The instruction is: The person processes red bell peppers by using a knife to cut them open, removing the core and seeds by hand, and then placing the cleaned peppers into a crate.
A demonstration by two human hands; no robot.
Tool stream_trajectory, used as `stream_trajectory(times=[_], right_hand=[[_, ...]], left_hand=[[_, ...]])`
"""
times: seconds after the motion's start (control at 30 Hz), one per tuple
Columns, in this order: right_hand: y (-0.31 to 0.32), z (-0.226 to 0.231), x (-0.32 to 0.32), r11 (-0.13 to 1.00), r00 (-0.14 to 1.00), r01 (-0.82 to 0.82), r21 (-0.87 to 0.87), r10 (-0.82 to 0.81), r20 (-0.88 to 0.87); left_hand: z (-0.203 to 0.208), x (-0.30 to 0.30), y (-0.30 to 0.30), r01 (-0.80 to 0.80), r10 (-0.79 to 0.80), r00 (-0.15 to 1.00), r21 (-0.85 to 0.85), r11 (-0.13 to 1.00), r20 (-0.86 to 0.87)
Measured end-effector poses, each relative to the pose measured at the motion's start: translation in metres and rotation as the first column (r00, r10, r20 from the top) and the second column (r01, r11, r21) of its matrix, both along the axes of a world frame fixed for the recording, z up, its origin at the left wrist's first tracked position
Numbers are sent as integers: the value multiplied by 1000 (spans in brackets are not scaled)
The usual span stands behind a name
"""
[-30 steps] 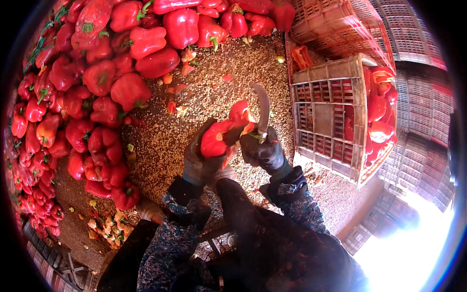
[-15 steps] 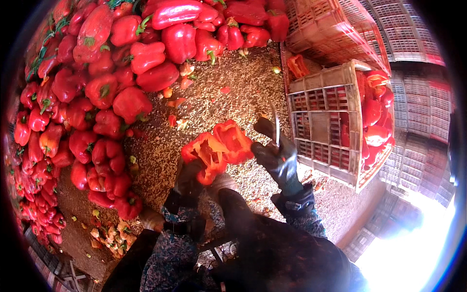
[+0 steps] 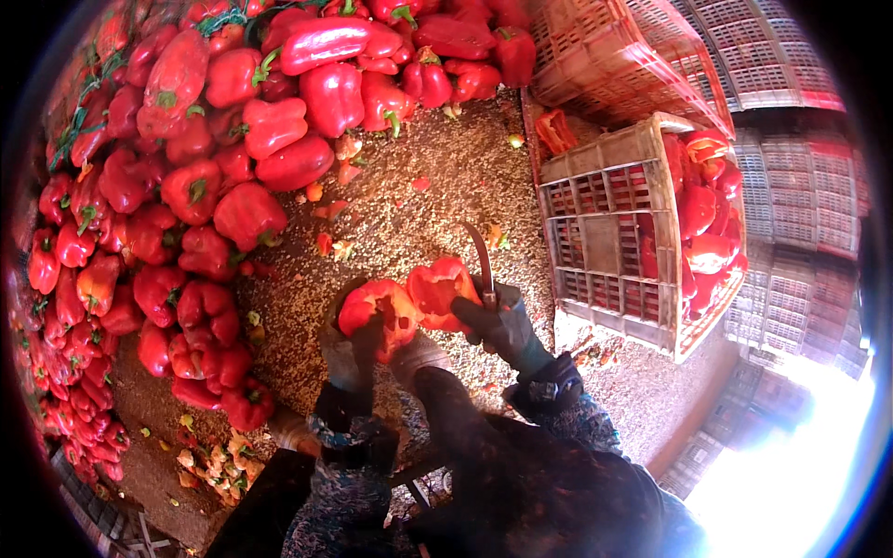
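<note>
A red bell pepper, split open with its pale inner walls showing, is spread between my two dark-gloved hands. The left piece (image 3: 379,312) lies in the grip of my left hand (image 3: 346,352), whose thumb presses into it. My right hand (image 3: 507,333) has its thumb on the right piece (image 3: 435,290). A small knife (image 3: 482,253) with a curved blade is also held in that hand, the blade pointing up and away from the pepper. Whether the two pieces are still joined where they meet, I cannot tell.
Whole red peppers (image 3: 200,186) are heaped along the left and far side. At the right, a tilted plastic crate (image 3: 609,237) holds cut red peppers, with an orange crate (image 3: 614,65) behind it. Seeds cover the ground (image 3: 409,205); discarded cores (image 3: 223,470) lie lower left.
Both hands have turned the pepper pieces more upright and lowered the right one. My right thumb has moved onto the right piece, and the knife has shifted left with that hand.
</note>
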State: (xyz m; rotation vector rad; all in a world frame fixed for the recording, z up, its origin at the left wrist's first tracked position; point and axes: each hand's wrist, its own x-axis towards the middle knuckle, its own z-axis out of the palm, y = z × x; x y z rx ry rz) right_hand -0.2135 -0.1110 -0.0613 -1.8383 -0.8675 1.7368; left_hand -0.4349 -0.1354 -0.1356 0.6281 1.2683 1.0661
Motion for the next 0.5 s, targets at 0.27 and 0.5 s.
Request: stream_trajectory(times=[0.27,0.5], right_hand=[[-27,25,22,988,972,122,93,-100,-212],[-58,81,111,922,631,382,69,-206,-748]], left_hand=[[18,1,-3,-205,245,843,-134,970,479],[78,-44,35,206,287,715,585,784,-637]])
